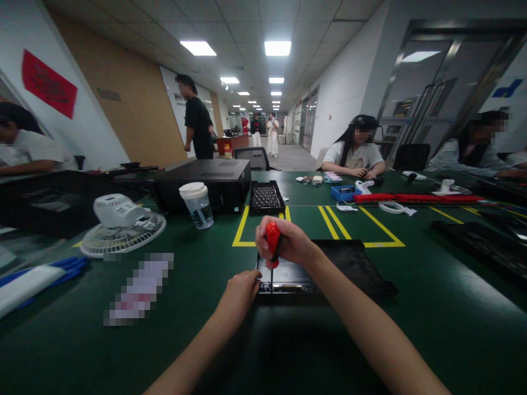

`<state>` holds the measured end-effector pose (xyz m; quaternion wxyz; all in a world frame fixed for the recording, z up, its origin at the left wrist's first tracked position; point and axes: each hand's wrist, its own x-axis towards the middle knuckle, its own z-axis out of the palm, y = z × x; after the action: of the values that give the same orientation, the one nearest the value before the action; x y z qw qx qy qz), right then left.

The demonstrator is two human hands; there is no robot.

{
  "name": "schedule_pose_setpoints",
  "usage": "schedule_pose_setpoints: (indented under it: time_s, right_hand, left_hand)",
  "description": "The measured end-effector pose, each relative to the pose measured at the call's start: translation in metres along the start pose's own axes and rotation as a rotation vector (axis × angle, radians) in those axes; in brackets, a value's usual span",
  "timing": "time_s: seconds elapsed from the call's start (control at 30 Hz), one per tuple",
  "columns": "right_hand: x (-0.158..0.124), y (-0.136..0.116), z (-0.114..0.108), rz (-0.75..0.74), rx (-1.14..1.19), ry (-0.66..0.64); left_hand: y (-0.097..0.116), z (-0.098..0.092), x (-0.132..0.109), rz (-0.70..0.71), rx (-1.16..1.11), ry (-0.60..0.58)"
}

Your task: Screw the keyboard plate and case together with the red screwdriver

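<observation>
- From the head view, we see our right hand (294,241) closed around a screwdriver (272,238) with a red handle, its shaft pointing down.
- The shaft meets the near left part of a black panel (346,266) — flat on the green table (197,340) in front of us.
- Our left hand (242,286) rests its bent fingertips at the panel's left edge, beside the shaft; we cannot tell whether they pinch anything.
- Beyond the panel, yellow lines (337,225) mark the table, and a small black tray (267,198) stands beside a big black case (201,184).
- To our left are a lidded cup (197,206) and a white fan (123,230).
</observation>
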<state>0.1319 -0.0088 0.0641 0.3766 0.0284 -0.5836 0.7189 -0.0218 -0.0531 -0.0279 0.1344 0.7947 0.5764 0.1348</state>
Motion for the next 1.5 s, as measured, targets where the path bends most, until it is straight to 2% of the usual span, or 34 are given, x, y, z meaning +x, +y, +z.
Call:
schedule_pose_setpoints:
  time_s: [1.5]
  right_hand:
    - [-0.003, -0.0088, 0.0089, 0.036, -0.128, 0.083]
  left_hand:
    - [0.0029, -0.0014, 0.0, -0.007, -0.004, 0.001]
